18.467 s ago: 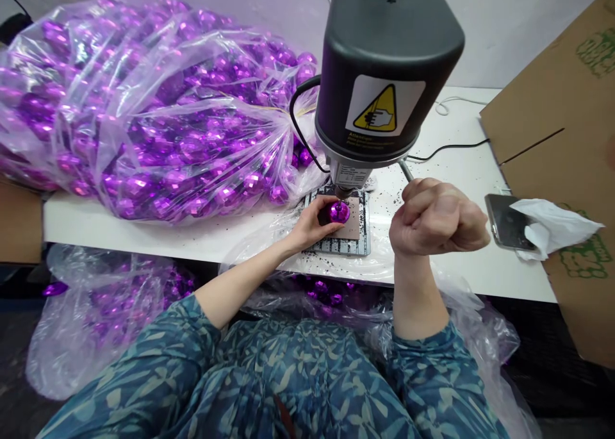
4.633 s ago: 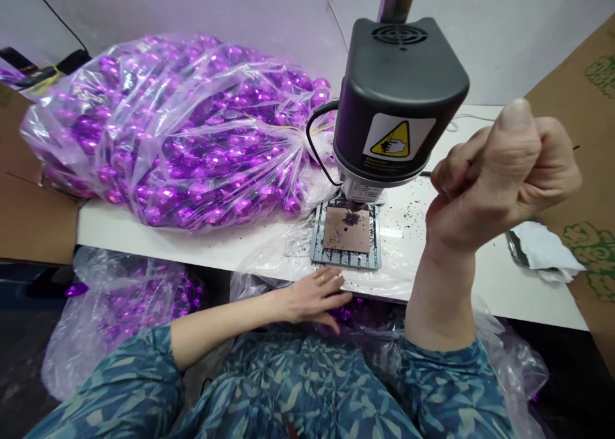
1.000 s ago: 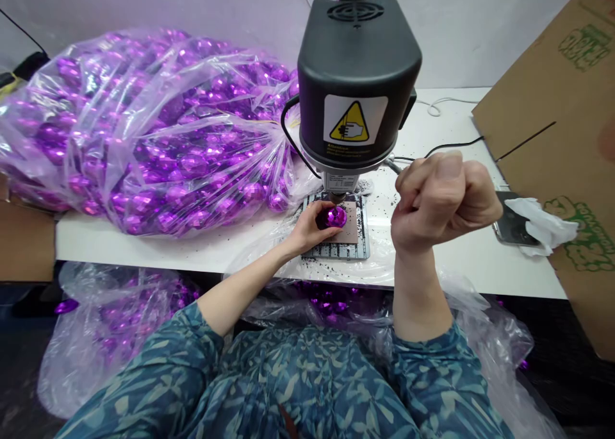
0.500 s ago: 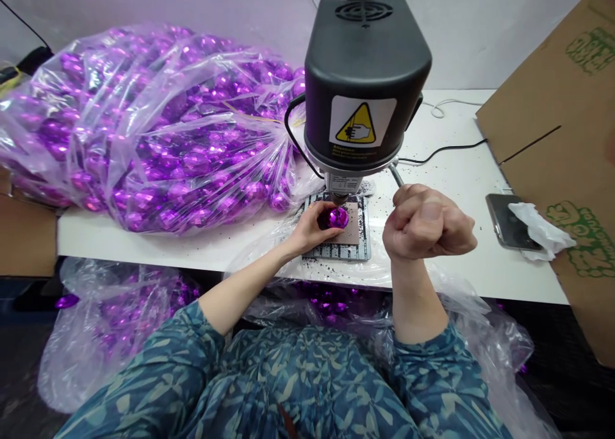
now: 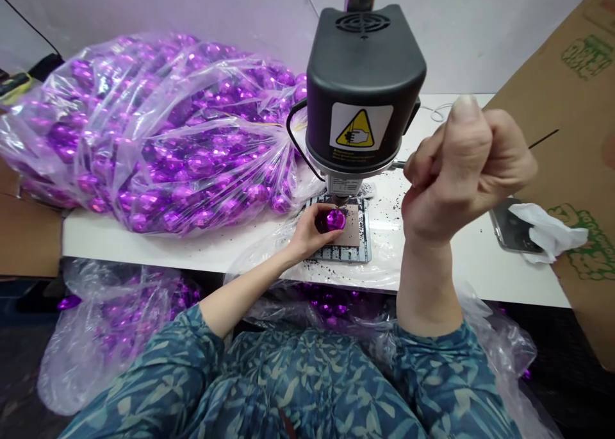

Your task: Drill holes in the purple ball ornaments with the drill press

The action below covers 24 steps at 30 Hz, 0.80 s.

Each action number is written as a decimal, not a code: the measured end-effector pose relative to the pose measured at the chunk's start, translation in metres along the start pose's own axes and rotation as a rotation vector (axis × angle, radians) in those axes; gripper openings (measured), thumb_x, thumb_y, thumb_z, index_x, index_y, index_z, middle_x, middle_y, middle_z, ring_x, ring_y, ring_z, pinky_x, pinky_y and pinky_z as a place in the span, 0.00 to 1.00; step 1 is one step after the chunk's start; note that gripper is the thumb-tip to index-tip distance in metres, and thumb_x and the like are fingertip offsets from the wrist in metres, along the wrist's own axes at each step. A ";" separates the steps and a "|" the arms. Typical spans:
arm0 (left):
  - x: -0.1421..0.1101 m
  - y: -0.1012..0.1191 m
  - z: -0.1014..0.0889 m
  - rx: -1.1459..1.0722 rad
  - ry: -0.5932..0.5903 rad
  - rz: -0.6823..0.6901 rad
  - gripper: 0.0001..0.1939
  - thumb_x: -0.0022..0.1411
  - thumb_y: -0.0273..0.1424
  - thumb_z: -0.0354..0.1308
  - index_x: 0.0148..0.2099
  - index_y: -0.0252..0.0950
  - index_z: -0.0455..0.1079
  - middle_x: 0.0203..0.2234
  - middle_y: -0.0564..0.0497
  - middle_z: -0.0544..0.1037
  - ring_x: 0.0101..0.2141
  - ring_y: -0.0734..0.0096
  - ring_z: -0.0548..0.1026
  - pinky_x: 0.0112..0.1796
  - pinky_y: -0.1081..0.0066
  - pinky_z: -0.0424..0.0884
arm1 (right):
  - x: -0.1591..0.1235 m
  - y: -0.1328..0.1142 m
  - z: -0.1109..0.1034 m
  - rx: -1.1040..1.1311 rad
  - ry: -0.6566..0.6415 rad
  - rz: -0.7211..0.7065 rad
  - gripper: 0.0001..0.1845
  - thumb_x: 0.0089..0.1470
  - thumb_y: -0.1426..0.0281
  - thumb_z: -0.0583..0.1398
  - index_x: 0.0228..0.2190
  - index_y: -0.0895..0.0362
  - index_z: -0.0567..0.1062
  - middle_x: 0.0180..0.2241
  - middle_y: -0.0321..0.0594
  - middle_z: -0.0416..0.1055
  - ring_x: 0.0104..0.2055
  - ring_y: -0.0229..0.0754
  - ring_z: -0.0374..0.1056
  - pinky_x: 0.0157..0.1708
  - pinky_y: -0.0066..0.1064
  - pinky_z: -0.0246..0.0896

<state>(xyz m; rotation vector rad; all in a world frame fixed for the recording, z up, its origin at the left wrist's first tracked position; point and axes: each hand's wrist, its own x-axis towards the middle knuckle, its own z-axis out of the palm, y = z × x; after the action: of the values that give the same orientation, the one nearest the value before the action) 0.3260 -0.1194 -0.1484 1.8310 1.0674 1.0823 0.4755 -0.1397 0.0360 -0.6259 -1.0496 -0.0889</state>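
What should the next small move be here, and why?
Probably the left hand should draw the purple ball out from under the drill chuck. It holds the ball on the brown board, while the right hand, closed at the lever, has risen since a moment ago, which suggests a stroke just ended.

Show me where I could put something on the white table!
Mostly bare: the strip of white table before the big bag of balls, and the patch between the right forearm and the phone. It's crowded under the black machine, where the left hand holds a purple ball.
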 end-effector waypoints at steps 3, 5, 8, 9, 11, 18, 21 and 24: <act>-0.029 0.015 -0.011 0.079 -0.023 0.067 0.25 0.53 0.41 0.73 0.48 0.38 0.70 0.41 0.46 0.78 0.42 0.58 0.75 0.43 0.59 0.74 | 0.008 -0.002 0.002 0.011 -0.044 0.029 0.26 0.61 0.70 0.59 0.17 0.55 0.52 0.11 0.27 0.49 0.13 0.27 0.48 0.15 0.28 0.41; -0.056 0.023 -0.017 0.093 -0.235 0.171 0.24 0.55 0.43 0.72 0.49 0.39 0.70 0.39 0.46 0.78 0.40 0.57 0.76 0.40 0.58 0.74 | 0.007 0.000 0.001 0.025 -0.043 0.043 0.27 0.60 0.67 0.60 0.17 0.55 0.52 0.11 0.27 0.49 0.13 0.27 0.48 0.15 0.29 0.40; -0.096 0.027 -0.017 0.145 -0.585 0.312 0.19 0.61 0.43 0.66 0.51 0.43 0.73 0.39 0.44 0.79 0.39 0.53 0.77 0.40 0.54 0.75 | 0.004 0.004 0.000 0.066 -0.012 0.048 0.26 0.58 0.64 0.62 0.17 0.54 0.53 0.11 0.26 0.49 0.13 0.28 0.47 0.15 0.30 0.40; -0.105 0.026 -0.015 0.158 -0.639 0.325 0.16 0.62 0.42 0.65 0.51 0.45 0.75 0.41 0.44 0.80 0.40 0.51 0.78 0.41 0.52 0.76 | 0.003 0.005 0.001 0.078 -0.003 0.045 0.26 0.58 0.64 0.62 0.17 0.54 0.54 0.11 0.26 0.49 0.12 0.28 0.46 0.15 0.30 0.40; -0.112 0.024 -0.013 0.108 -0.646 0.306 0.13 0.61 0.41 0.66 0.49 0.48 0.77 0.43 0.45 0.80 0.43 0.48 0.79 0.45 0.48 0.76 | 0.003 0.006 0.001 0.075 0.006 0.033 0.26 0.59 0.64 0.61 0.17 0.54 0.55 0.11 0.26 0.49 0.12 0.28 0.45 0.15 0.29 0.40; -0.006 -0.002 -0.048 0.083 -0.201 0.212 0.06 0.61 0.27 0.56 0.39 0.40 0.72 0.38 0.43 0.79 0.44 0.51 0.76 0.49 0.44 0.73 | 0.001 0.000 -0.003 0.040 -0.028 0.055 0.26 0.60 0.65 0.61 0.17 0.54 0.54 0.12 0.28 0.50 0.13 0.28 0.47 0.16 0.29 0.41; 0.066 -0.023 -0.067 0.170 -0.092 0.162 0.09 0.55 0.22 0.53 0.37 0.38 0.71 0.37 0.44 0.77 0.43 0.55 0.75 0.50 0.51 0.72 | 0.000 -0.001 -0.004 0.056 -0.020 0.056 0.26 0.60 0.67 0.61 0.17 0.55 0.55 0.12 0.27 0.50 0.14 0.27 0.48 0.17 0.28 0.42; 0.121 -0.038 -0.073 0.108 -0.092 0.116 0.11 0.48 0.19 0.56 0.33 0.38 0.72 0.31 0.48 0.76 0.41 0.55 0.75 0.51 0.54 0.71 | 0.000 0.001 -0.004 0.052 -0.027 0.043 0.26 0.61 0.67 0.60 0.17 0.56 0.54 0.12 0.27 0.49 0.14 0.25 0.48 0.17 0.25 0.43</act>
<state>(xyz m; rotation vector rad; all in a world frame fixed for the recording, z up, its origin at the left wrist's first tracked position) 0.2843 0.0181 -0.1191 2.0300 0.9932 1.0138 0.4790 -0.1414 0.0340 -0.6036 -1.0606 -0.0161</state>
